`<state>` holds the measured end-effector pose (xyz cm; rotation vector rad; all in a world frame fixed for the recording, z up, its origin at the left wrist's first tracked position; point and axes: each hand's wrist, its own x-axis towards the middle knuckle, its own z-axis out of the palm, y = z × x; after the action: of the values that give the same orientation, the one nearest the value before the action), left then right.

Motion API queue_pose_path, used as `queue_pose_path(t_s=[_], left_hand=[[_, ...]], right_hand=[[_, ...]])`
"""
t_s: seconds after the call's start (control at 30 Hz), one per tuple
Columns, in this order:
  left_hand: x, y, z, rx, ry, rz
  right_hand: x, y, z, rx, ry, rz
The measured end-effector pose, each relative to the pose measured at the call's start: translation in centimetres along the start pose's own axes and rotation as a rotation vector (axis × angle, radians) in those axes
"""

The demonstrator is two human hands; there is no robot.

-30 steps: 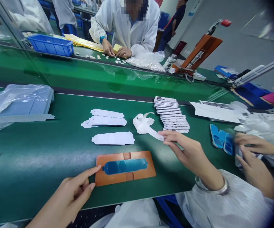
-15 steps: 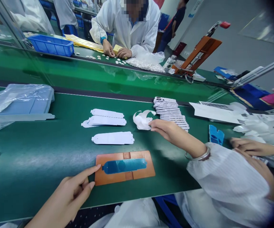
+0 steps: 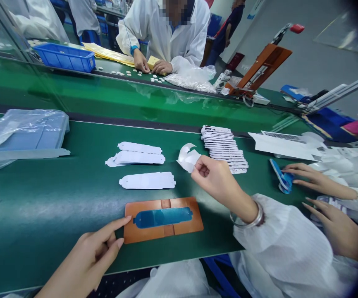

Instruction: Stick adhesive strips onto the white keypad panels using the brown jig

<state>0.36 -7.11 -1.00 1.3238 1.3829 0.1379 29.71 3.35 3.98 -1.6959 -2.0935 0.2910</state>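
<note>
Orange plate, with a long blue strip lying along its middle, rests flat on the green table near the front edge, as the head view, the only one given, shows. At its left end sits the person's left hand, forefinger touching the upper corner area and thumb by the lower one, the two digits spread apart and apparently steadying the plate rather than lifting it. Thin and straight-edged, it looks stiff and fairly light, and its smooth face could slide under a sideways push; the bare orange border is the sensible place to hold, since fingers on the strip might smudge or shift it. Beyond the plate's upper right corner, the right hand is curled closed, its fingertips against curled white film; whether they pinch it or merely touch it cannot be told. That film looks very light, limp and springy, perhaps apt to cling to skin, so a free edge between thumb and forefinger would serve best. The two hands are well apart. To the film's left lie flat white strips, seemingly thin and easy to bend, best lifted by a narrow end; to its right stands a row of white cases.
</note>
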Motion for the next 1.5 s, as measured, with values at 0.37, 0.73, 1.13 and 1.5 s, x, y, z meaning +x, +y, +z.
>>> queue_pose_path(t_s=[0.37,0.73,1.13,1.5], left_hand=[[-0.3,1.5,0.1,-0.024,0.029,0.032],[0.0,0.5,0.3,-0.049,0.023,0.0],[-0.2,0.4,0.5,-0.13,0.116,0.077],[-1.7,3.9,4.7,-0.389,-0.053,0.171]], right_hand=[[2.3,-0.1,0.5,0.538,-0.131,0.127],[-2.5,12.3,-3.4,-0.343,-0.04,-0.021],[-4.4,10.3,-2.0,-0.289,0.138,-0.202],[-11.9,-7.6,0.5,0.134,0.02,-0.665]])
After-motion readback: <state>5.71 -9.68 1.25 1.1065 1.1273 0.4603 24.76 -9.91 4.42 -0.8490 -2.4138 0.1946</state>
